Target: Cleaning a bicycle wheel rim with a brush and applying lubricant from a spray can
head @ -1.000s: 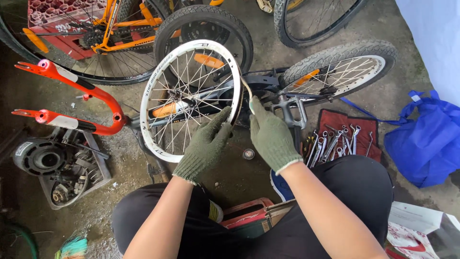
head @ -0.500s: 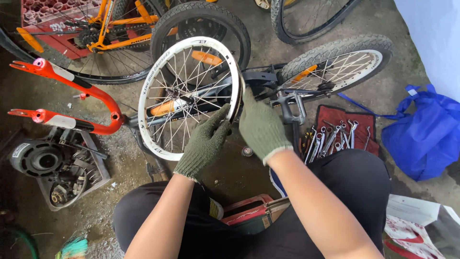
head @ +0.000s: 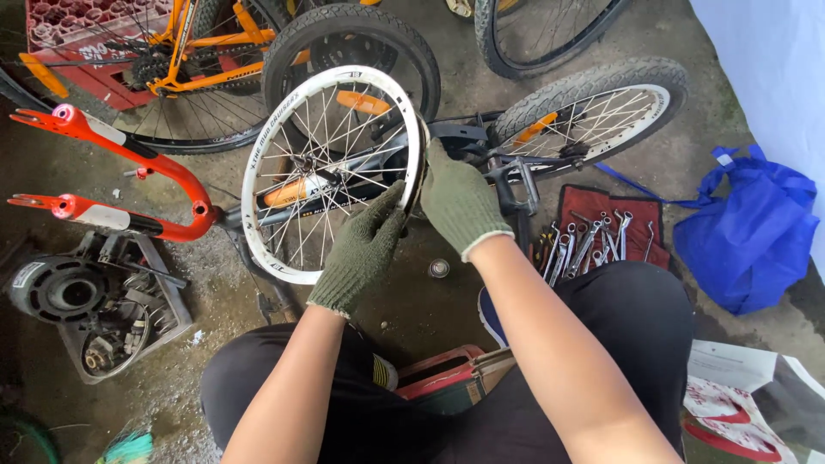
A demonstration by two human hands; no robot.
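A bare white bicycle rim (head: 258, 163) with silver spokes and an orange reflector stands in front of me on the concrete floor. Both my hands wear green knit gloves. My left hand (head: 361, 253) grips the rim's near right edge from below. Just above it, my right hand (head: 457, 202) is closed on the same edge, where a dark strip runs along the rim. The fingertips are hidden behind the rim.
A black tyre (head: 361, 34) lies behind the rim, and a wheel with a knobbly tyre (head: 601, 94) to the right. Several wrenches rest on a red tool roll (head: 601, 232). A red-orange bike frame (head: 103, 172), an orange bicycle (head: 198, 51), a motor part (head: 60, 292) and a blue bag (head: 748, 232) surround me.
Both hands have slid a little upward along the rim's right edge. The right hand has closed more firmly over it. The rim has kept its place.
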